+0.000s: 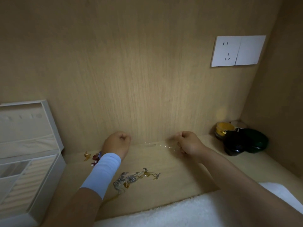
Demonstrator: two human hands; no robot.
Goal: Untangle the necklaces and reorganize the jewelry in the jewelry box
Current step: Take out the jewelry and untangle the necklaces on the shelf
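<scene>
Silver chain (161,145) | lies sideways between both fists | right hand (188,143) pinches its end | left hand (117,142) curled, hold unclear

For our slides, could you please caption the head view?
The right hand pinches a thin chain by the back wall, left hand curled opposite; tangled necklaces lie nearer, jewelry box open at left.

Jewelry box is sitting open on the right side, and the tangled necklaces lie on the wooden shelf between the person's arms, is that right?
Not quite. The head view shows the jewelry box sitting open on the left side, not the right; the right side has some dark jars instead. The rest holds: the tangled necklaces lie on the wooden shelf between the person's arms.
</scene>
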